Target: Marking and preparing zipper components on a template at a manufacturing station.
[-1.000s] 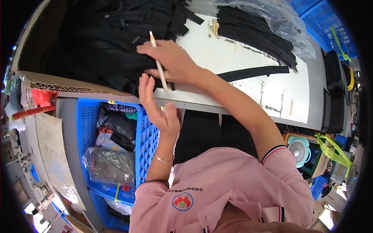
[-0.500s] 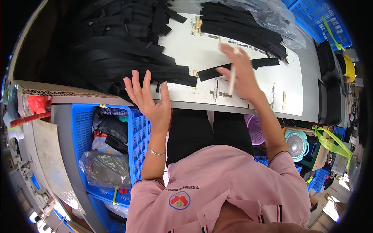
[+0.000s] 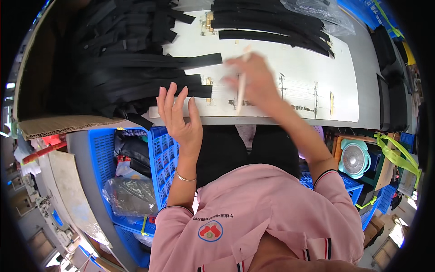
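My right hand (image 3: 257, 84), blurred by motion, holds a slim white pen-like stick (image 3: 241, 93) above the white marked board (image 3: 337, 65). Its fingers are near the end of a black fabric strip (image 3: 199, 59) that juts out of the big heap of black strips (image 3: 122, 68) on the left. At the heap's near edge my left hand (image 3: 182, 115) is open, fingers stretched upward beside the strip ends; whether they touch the strips I cannot tell. Across the board's far side lies a neat row of black strips (image 3: 267, 20), with one strip (image 3: 258, 36) along its near edge.
A cardboard wall (image 3: 72, 126) borders the heap. Clear plastic film (image 3: 326, 16) lies at the far right, near dark boxes (image 3: 389, 90). Below the table edge stand a blue crate (image 3: 165, 167) with bagged things and a small turquoise fan (image 3: 355, 158).
My right hand has moved left toward the heap. The strip formerly under it now lies against the far row. Another strip sticks out from the heap. The whole view has shifted slightly.
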`<state>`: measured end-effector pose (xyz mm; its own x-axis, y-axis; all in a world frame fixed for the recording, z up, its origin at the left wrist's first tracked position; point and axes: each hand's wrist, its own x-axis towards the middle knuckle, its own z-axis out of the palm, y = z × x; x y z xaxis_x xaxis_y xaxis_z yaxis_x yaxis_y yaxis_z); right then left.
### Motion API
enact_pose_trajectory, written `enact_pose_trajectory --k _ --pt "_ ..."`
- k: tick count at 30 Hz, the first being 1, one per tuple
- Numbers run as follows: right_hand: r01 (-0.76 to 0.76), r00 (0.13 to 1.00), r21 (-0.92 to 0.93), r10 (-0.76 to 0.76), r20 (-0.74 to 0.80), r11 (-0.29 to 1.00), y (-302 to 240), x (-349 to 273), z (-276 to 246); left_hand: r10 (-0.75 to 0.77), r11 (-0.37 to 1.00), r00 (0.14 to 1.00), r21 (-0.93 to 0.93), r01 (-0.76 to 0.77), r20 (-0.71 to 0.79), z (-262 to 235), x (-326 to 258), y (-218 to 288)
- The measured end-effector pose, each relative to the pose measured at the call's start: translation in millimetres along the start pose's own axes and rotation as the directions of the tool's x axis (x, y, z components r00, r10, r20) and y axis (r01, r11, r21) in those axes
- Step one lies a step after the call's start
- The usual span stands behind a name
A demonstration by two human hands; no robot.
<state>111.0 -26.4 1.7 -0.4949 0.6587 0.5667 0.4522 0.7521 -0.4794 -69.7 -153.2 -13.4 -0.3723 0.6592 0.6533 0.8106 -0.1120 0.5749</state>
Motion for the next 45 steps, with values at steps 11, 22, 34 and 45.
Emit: enact_pose_trajectory --k 11,22,34,45 --pt "0.167 0.983 -0.064 -0.162 0.087 0.984 -36 -8 23 -0.004 1.000 0.990 -0.012 0.006 0.143 9 -1 -5" --pt "0.159 0.987 -0.041 -0.158 0.030 0.986 -43 -7 39 -0.068 0.996 0.981 0.071 0.055 0.183 13 3 -1" --pt "0.024 0.999 -0.236 -0.012 0.053 0.971 37 -90 -92 -0.070 0.991 0.950 0.128 0.032 0.303 5 6 3" --pt "-0.300 0.954 -0.368 0.277 -0.114 0.880 30 -138 -120 0.065 0.969 0.768 0.142 -0.200 0.637 26 -11 53"
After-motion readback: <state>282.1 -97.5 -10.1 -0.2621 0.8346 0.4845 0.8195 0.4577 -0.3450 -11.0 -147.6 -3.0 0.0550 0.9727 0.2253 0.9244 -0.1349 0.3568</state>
